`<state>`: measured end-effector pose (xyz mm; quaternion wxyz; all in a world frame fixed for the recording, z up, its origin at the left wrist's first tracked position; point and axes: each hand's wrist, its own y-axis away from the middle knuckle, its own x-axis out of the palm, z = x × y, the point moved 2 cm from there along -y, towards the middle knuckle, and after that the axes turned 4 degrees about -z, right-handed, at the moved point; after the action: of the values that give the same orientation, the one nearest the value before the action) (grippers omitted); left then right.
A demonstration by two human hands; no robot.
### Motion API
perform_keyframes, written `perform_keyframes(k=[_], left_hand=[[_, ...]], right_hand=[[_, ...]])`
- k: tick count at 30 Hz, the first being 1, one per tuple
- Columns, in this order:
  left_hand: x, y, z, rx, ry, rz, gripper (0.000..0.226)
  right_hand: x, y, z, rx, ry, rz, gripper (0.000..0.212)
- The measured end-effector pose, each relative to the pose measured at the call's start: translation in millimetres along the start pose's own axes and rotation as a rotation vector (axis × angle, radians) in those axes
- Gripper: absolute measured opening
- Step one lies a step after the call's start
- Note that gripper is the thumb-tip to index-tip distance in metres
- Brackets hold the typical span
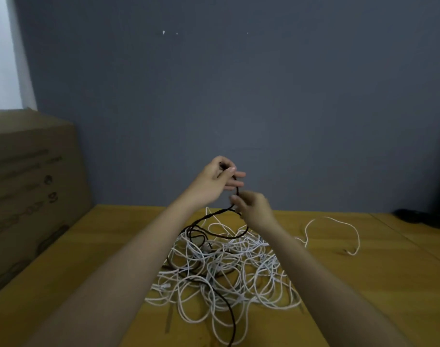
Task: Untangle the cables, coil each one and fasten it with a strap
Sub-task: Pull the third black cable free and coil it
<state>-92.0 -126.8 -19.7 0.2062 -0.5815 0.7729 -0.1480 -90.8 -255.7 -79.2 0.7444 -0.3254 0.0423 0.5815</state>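
Observation:
A tangle of white cables (229, 269) lies on the yellow table (114, 246), with a black cable (209, 216) threaded through it. Both hands are raised above the heap. My left hand (214, 181) grips the upper end of the black cable, thumb pressed over it. Just below and to the right, my right hand (251, 206) pinches the same black cable, which drops from there into the pile. A further stretch of that black cable (229, 311) runs toward the table's near edge.
A large cardboard box (31, 191) stands on the left side of the table. One loose white cable loop (339, 229) lies to the right of the heap. A dark object (424, 216) sits at the far right against the grey wall.

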Motion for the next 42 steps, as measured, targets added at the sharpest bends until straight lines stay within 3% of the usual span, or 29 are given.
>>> perform_keyframes(k=[3,4,6,9,13,16,19,23,25,27,29,32,36,38,40,42], left_hand=[[-7,5,7,0.007,0.029,-0.003,0.008],[-11,6,13,-0.01,-0.039,-0.012,0.019],[-20,8,31,-0.101,-0.319,-0.001,0.04],[-23,12,57,-0.231,-0.67,0.152,0.04],[-9,9,54,-0.248,-0.405,0.171,0.022],[-1,-5,21,-0.151,-0.231,-0.01,0.02],[4,-23,-12,-0.023,-0.285,-0.131,0.024],[13,-28,-21,0.001,-0.438,0.059,0.021],[9,-30,-16,0.074,-0.581,0.065,0.025],[-1,-32,-18,0.189,-0.739,-0.054,0.012],[-9,-34,-20,0.241,-0.8,-0.137,0.015],[-17,-35,-23,0.191,-0.747,-0.174,0.027],[-17,-36,-29,0.044,-0.499,-0.16,0.032],[-15,-38,-28,-0.035,-0.497,-0.156,0.033],[-8,-36,-20,-0.131,-0.559,-0.071,0.035],[0,-30,-14,-0.189,-0.655,0.019,0.043]], right_hand=[[-4,-3,-2,0.107,-0.216,-0.118,0.025],[-8,-5,-2,0.133,-0.28,-0.15,0.028],[-20,-9,1,0.181,-0.405,-0.176,0.029],[-36,-10,3,0.243,-0.524,-0.156,0.028],[-51,-13,3,0.301,-0.72,-0.235,0.026],[-63,-22,7,0.334,-0.881,-0.364,0.024],[-68,-32,9,0.399,-0.866,-0.496,0.019],[-77,-38,6,0.414,-0.971,-0.623,0.01],[-85,-40,4,0.356,-0.951,-0.613,0.014],[-91,-39,5,0.286,-0.875,-0.577,0.016],[-96,-37,6,0.238,-0.716,-0.572,0.015],[-102,-36,11,0.162,-0.421,-0.564,0.016],[-103,-32,27,0.05,-0.182,-0.513,0.016],[-99,-29,32,0.022,-0.238,-0.451,0.016],[-91,-27,35,0.04,-0.459,-0.374,0.013],[-86,-27,38,0.037,-0.519,-0.361,0.015]])
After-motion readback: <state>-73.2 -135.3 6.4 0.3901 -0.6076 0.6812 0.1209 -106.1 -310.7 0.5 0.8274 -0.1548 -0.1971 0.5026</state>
